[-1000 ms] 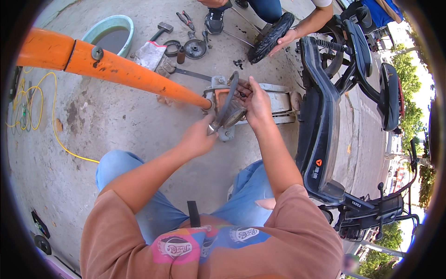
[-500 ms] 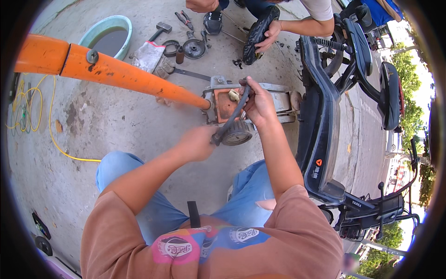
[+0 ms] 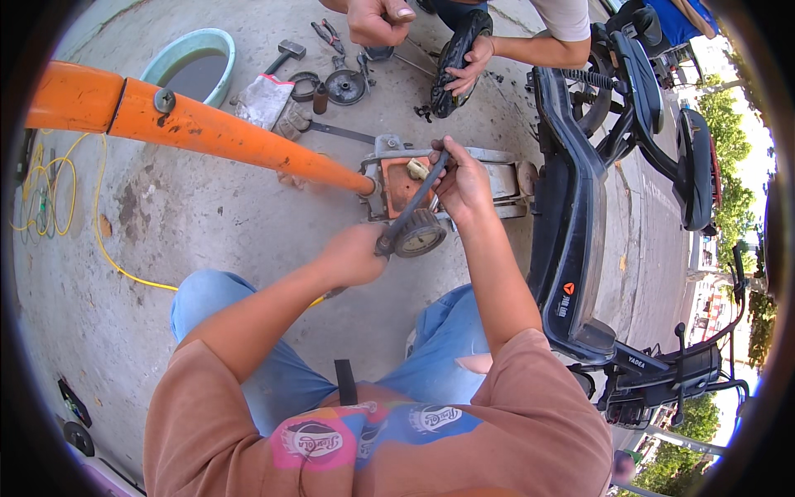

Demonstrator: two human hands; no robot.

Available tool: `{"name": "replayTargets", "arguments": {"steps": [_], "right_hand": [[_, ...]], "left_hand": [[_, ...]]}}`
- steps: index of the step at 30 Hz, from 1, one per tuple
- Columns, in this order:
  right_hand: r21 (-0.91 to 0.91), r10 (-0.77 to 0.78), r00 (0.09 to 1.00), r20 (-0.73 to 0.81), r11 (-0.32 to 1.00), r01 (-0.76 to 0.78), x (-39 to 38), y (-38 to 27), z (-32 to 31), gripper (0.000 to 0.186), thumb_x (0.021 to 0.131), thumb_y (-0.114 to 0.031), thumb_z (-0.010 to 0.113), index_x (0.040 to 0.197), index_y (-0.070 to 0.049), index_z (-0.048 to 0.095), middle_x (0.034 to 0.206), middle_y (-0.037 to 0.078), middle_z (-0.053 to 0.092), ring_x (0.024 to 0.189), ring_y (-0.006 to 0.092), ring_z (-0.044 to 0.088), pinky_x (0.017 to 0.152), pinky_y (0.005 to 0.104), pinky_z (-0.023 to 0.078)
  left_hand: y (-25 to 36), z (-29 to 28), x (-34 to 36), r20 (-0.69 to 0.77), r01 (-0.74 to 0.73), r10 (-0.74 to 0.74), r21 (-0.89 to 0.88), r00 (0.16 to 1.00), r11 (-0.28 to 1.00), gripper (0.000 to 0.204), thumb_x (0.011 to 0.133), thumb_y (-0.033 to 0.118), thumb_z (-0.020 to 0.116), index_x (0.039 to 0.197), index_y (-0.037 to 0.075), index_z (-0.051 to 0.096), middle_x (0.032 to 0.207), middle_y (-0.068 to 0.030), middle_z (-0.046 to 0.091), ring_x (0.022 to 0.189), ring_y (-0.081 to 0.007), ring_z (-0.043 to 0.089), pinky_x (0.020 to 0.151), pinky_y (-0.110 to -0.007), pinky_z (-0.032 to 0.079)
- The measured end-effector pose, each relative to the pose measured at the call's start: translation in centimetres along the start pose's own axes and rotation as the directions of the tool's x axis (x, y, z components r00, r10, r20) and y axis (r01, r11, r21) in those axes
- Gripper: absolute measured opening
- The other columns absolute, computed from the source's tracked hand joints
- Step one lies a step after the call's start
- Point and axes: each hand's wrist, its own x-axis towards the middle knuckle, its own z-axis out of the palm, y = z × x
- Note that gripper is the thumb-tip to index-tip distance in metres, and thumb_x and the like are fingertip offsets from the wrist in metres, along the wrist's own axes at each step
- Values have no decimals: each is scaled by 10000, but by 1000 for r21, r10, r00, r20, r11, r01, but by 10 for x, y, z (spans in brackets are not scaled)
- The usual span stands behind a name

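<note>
My left hand (image 3: 354, 253) grips the lower end of a dark rubber strip (image 3: 411, 204), like a piece of tyre or tube. My right hand (image 3: 461, 179) holds its upper end, so the strip stretches slanted between both hands. Right under it sits a floor jack (image 3: 489, 170) with an orange body, a small round wheel (image 3: 420, 235) and a long orange handle (image 3: 190, 126) reaching to the left. The strip hangs just above the jack's wheel.
Another person's hands (image 3: 377, 20) work on a small black tyre (image 3: 457, 55) at the top. Pliers, a hammer (image 3: 283, 55), a metal disc (image 3: 344, 84) and a rag lie near a green basin (image 3: 192, 65). A black scooter (image 3: 592, 207) stands at the right. Yellow cable (image 3: 51, 186) lies left.
Both my hands have pulled apart and the strip, bunched a second ago, now stretches straight. The other person has lifted the small tyre higher and brought a second hand in.
</note>
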Motion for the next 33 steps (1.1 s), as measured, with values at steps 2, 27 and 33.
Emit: {"name": "replayTargets", "arguments": {"steps": [2, 27, 33], "right_hand": [[8, -3, 1000, 4, 1000, 3, 0, 0, 1, 243, 937, -233, 591, 1014, -3, 575, 760, 53, 593, 595, 107, 478, 530, 253, 402], [24, 4, 999, -35, 1000, -3, 8, 4, 0, 253, 935, -238, 599, 1001, 5, 585, 781, 56, 592, 612, 117, 487, 551, 261, 407], [15, 21, 999, -47, 1000, -20, 5, 2, 6, 233, 954, -243, 563, 997, -16, 594, 753, 30, 590, 597, 113, 497, 560, 246, 403]], "left_hand": [[0, 0, 0, -5, -5, 5, -11, 1000, 1000, 307, 720, 79, 574, 1018, 25, 624, 992, -218, 648, 968, -409, 596, 805, -467, 479], [-9, 11, 8, -26, 0, 2, 65, 1000, 998, 262, 756, 108, 583, 987, -15, 583, 990, -241, 633, 961, -417, 603, 803, -493, 484], [-10, 10, 8, -13, 4, -3, 40, 1000, 999, 279, 771, 122, 604, 1016, -10, 590, 995, -236, 629, 965, -416, 597, 808, -483, 478]]}}
